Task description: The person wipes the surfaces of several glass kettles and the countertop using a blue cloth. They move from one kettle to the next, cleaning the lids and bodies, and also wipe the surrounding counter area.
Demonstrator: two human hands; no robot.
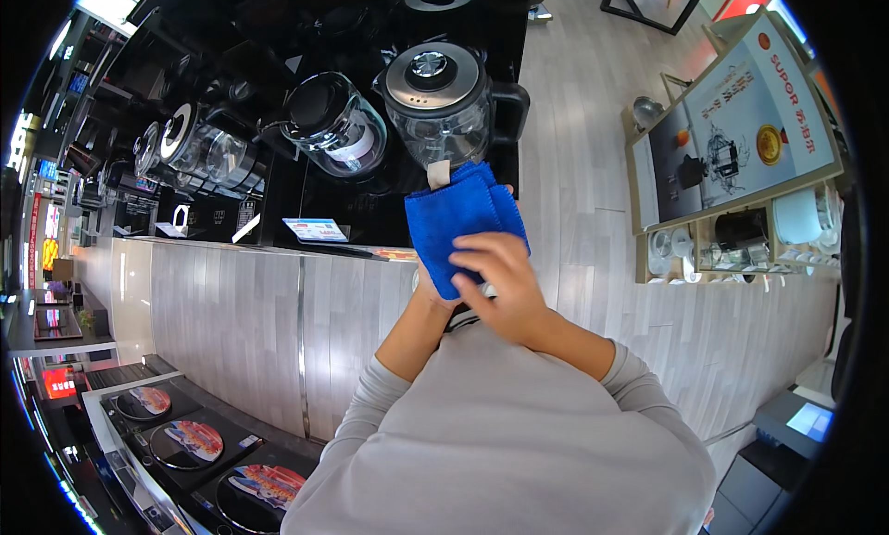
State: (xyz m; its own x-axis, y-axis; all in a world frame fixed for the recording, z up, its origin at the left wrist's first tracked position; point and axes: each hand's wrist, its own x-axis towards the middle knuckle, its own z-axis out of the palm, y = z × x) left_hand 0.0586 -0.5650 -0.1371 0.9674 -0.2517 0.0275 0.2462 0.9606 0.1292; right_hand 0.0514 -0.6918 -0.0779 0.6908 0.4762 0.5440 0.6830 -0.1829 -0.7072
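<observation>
A folded blue cloth point(455, 219) with stitched edges and a pale tag lies across my left hand point(436, 290), which is mostly hidden beneath it. Over the cloth's near right part is my right hand point(510, 281), slightly blurred, its fingers apart and bent; whether the fingertips touch the fabric I cannot tell. Just beyond the cloth stands a glass electric kettle point(441, 128) with a steel lid and black handle. To its left is a second glass kettle point(344, 135) with a black lid, bearing a pale label.
The kettles stand on a glossy black counter point(375, 219) with a price card point(316, 230) at its front edge. More glass kettles point(215, 153) are farther left. Behind on the left sit induction cooktops point(186, 441). A display stand point(736, 132) with a Supor poster is at right, across the wooden floor point(583, 208).
</observation>
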